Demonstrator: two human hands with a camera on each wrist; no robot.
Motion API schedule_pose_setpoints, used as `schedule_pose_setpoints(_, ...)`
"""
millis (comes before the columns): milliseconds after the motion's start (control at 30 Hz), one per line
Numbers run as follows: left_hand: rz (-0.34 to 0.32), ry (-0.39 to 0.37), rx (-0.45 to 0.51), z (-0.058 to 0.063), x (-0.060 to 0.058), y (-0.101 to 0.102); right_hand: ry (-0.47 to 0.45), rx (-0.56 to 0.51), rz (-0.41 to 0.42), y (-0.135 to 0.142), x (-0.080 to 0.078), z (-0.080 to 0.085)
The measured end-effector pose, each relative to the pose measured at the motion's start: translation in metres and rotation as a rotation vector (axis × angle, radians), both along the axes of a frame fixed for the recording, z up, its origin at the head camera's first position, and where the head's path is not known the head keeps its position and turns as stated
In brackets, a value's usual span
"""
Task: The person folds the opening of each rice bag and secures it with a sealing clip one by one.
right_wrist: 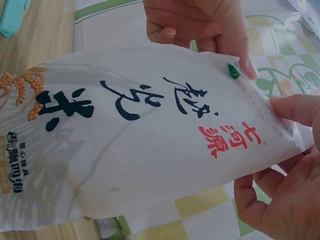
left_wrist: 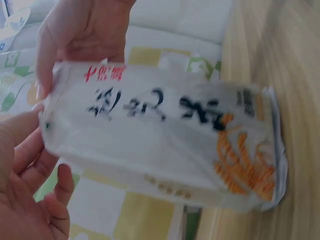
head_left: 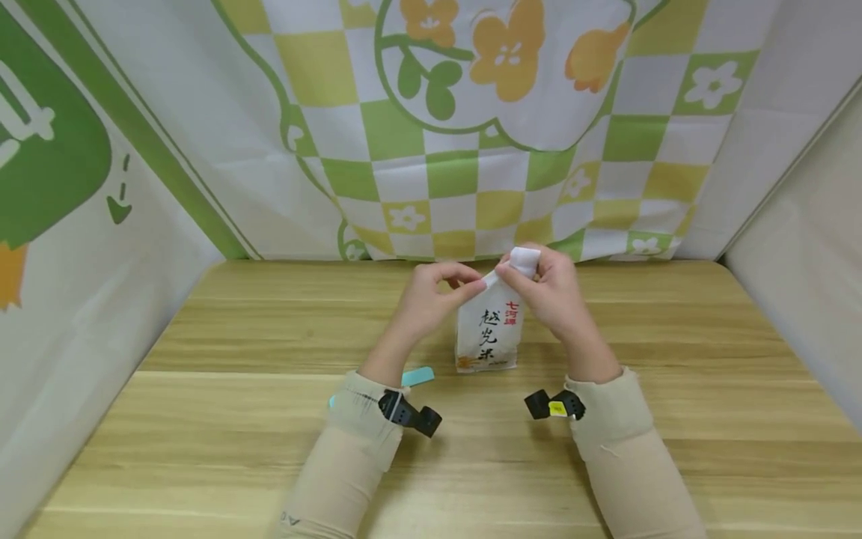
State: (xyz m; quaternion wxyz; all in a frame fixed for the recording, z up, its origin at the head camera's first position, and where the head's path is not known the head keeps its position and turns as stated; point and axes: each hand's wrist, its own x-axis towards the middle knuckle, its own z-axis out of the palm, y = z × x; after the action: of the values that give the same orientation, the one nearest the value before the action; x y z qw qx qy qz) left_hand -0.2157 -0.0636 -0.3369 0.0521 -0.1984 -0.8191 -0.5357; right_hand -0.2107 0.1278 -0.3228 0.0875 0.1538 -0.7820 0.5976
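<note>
A white bag of rice [head_left: 486,333] stands on the wooden table, with black and red lettering and orange grain ears printed near its base. At its top left edge, my left hand [head_left: 427,299] pinches the bag between thumb and fingers. My right hand [head_left: 557,296] grips the top right corner, where a white flap [head_left: 525,260] sticks up. In the left wrist view the bag's front [left_wrist: 145,120] spans the middle, held at its top end. The right wrist view shows a small green mark beside the top edge, with a thumb of each hand pressing there.
A teal strip-like object [head_left: 419,376] lies on the table [head_left: 269,449], partly hidden behind my left wrist. Behind the table hangs a checked green, yellow and white cloth [head_left: 458,176], close to the hands. Pale fabric walls stand at both sides.
</note>
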Motion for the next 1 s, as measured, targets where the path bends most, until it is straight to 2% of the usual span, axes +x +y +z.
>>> schedule_pose_setpoints(167, -0.048, 0.012, -0.039, 0.0008, -0.0012, -0.0083, -0.014, -0.005, -0.004, 0.0005, -0.0003, -0.0017)
schedule_pose_setpoints(433, -0.015, 0.055, -0.005, -0.0005, 0.0, -0.0042, -0.125, -0.045, 0.061, 0.0053, -0.0019, 0.0)
schedule_pose_setpoints(733, 0.02, 0.038, 0.008, 0.0007, 0.001, -0.003, -0.064, -0.059, 0.043, -0.0003, -0.0031, -0.0004)
schedule_pose_setpoints(1000, 0.016, 0.057, 0.029, -0.0007, 0.0017, -0.0029, -0.093, -0.022, 0.02, -0.0022, 0.0007, 0.0014)
